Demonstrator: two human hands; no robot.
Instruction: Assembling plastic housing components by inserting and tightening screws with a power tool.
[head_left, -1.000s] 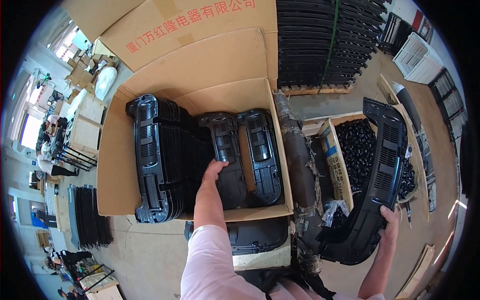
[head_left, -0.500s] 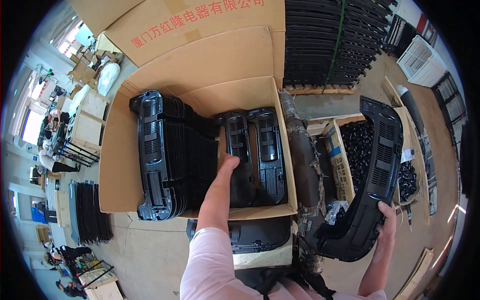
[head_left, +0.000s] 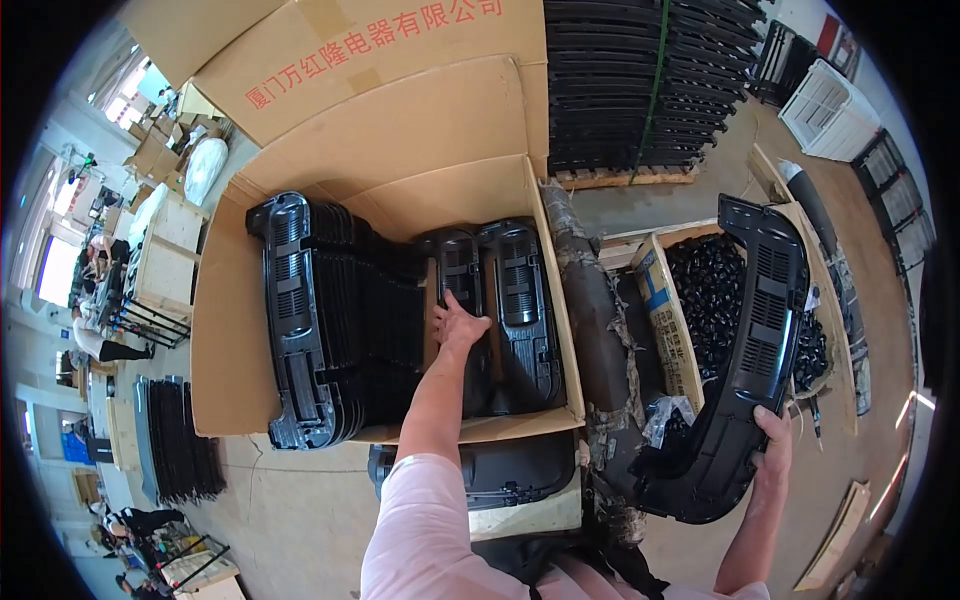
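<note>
A large cardboard carton (head_left: 225, 340) stands open in front of me. Along its left side is a dense row of black molded plastic panels (head_left: 290, 300) with vent slots. Two more panels stand on its right side, a nearer-to-middle panel (head_left: 460, 262) and a right-hand panel (head_left: 522, 290). My left hand (head_left: 460, 325) reaches into the carton, fingers spread against the middle panel; nothing shows lifted in it. Outside the carton on the right, my right hand (head_left: 773, 440) grips the edge of a curved black plastic panel (head_left: 765, 300), held up tilted with its slotted end away from me.
Beneath the held panel sits a wooden crate (head_left: 683, 325) of small shiny black parts. A dark, frayed-wrapped roll (head_left: 605, 340) lies between carton and crate. Strapped black slats (head_left: 640, 100) rise behind. More dark panels (head_left: 175, 440) stand at left, with people farther off.
My left hand has moved slightly farther into the carton, and its fingers now show spread on the middle panel. The view has shifted a little; my right hand still holds its panel.
</note>
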